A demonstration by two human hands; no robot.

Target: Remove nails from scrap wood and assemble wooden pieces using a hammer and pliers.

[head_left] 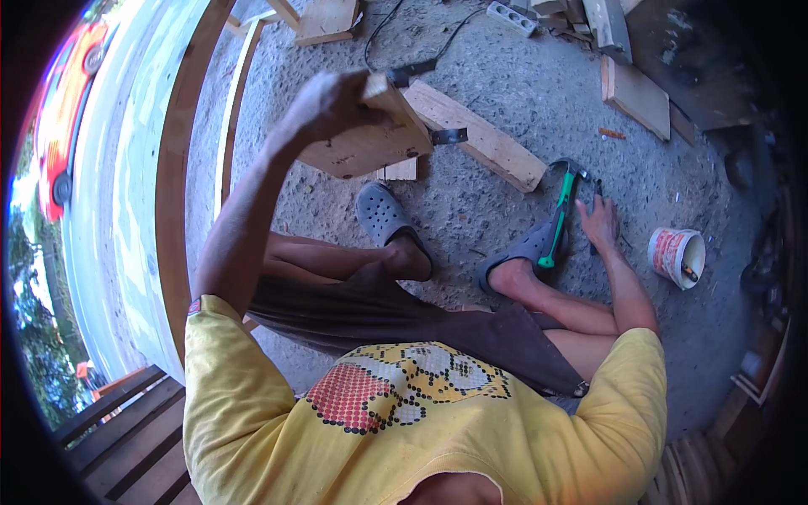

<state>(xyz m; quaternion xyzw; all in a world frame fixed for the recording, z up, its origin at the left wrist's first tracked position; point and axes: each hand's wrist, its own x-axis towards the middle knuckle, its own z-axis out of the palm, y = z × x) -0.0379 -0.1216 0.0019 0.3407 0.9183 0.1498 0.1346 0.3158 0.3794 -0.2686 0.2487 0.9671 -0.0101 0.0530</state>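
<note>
My left hand (332,105) grips the upper edge of a short, thick wooden board (366,151), holding it tilted near my left foot. A curved dark metal piece (449,135) sticks out from the board's right side. My right hand (599,225) is low beside my right foot, its fingers around a slim dark tool (598,187) whose kind I cannot make out. Just left of that hand, a claw hammer (559,217) with a green handle leans against my grey clog (526,248). Its head points away from me.
A long plank (475,135) lies behind the held board. To the right stands a white bucket (677,257) with something inside. Farther off are a board (637,97), a power strip (511,18) and a black cable (459,34). A wooden frame post (178,168) rises at left.
</note>
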